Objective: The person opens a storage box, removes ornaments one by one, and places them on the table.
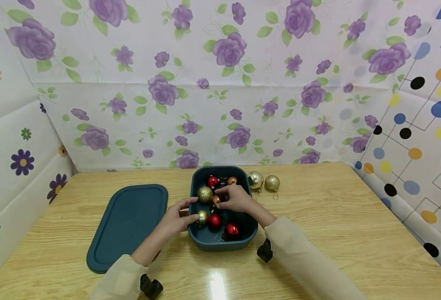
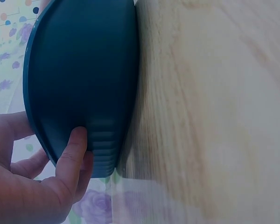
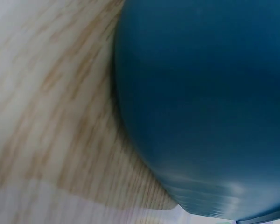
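Note:
A dark teal box (image 1: 222, 246) stands on the table with several Christmas baubles in it. My left hand (image 1: 175, 218) grips its left rim; in the left wrist view, fingers (image 2: 72, 158) lie against the outer wall and others reach over the edge. Inside the box, my right hand (image 1: 237, 199) pinches a small copper bauble (image 1: 216, 200) between thumb and fingertips. Around it lie a glittery gold bauble (image 1: 204, 194), a shiny gold one (image 1: 201, 218) and red baubles (image 1: 214, 221). In the right wrist view the box wall (image 3: 205, 102) hides the right hand.
To the left of the box lies its flat teal lid (image 1: 130, 221). Two gold baubles, one shiny (image 1: 256, 179) and one glittery (image 1: 272, 183), rest on the wooden table (image 1: 337, 233) by the box's far right corner. A flowered cloth (image 1: 205, 96) hangs behind.

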`<move>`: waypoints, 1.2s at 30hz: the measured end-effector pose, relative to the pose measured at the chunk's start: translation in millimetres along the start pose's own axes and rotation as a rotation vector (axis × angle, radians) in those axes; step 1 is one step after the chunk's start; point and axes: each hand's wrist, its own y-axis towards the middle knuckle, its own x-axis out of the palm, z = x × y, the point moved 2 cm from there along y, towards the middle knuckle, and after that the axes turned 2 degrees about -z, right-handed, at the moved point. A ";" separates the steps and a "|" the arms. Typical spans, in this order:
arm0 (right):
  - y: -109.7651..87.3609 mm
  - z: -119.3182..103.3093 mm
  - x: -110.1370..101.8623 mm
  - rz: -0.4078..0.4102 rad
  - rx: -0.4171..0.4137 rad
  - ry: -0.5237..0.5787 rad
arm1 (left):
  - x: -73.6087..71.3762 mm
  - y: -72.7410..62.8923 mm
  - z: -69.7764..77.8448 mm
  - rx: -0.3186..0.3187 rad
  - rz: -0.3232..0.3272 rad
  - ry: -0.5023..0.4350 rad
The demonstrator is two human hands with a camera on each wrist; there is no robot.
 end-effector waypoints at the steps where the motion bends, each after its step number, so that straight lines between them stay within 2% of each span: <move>1: 0.0 -0.5 -0.1 0.004 0.002 0.003 | 0.0 0.0 -0.1 0.001 -0.001 -0.001; 11: 0.8 -2.0 0.0 0.026 0.015 -0.002 | -0.5 -0.5 0.0 0.000 0.001 -0.001; 21: -4.2 -6.5 -2.4 0.046 -0.036 0.012 | -0.4 -1.0 0.2 0.019 -0.002 0.010; 36: -30.4 -0.1 -37.6 0.079 -0.091 0.224 | -0.1 0.0 -0.2 -0.005 0.006 -0.002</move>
